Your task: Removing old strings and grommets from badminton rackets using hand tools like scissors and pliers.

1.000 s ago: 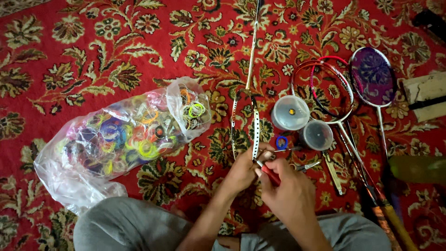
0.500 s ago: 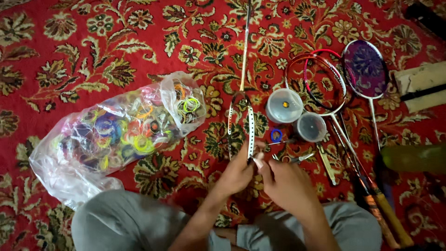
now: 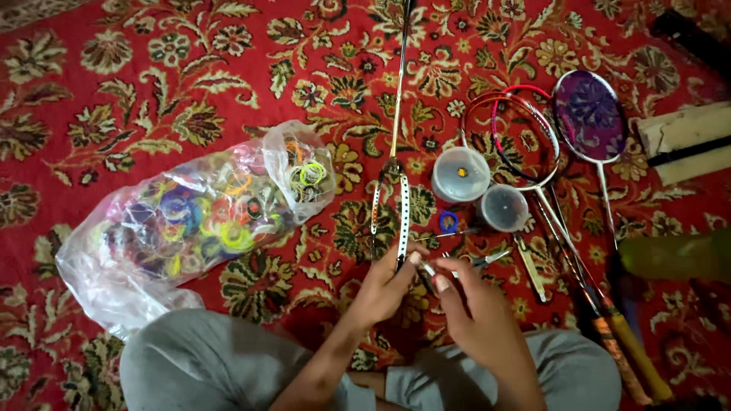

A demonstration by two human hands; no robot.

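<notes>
Head view: risk noted, the small metal piece (image 3: pixel 428 269) pinched in the right hand (image 3: pixel 476 312) could slip into the patterned carpet (image 3: pixel 114 91), being lightly held. Left hand (image 3: pixel 384 285) grips the racket frame (image 3: pixel 401 217), piece touching its lower end, mid-carpet.

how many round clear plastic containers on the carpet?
2. Larger container sits just right of the black-and-white racket frame; smaller container lies lower right of it. Others may be hidden.
</notes>
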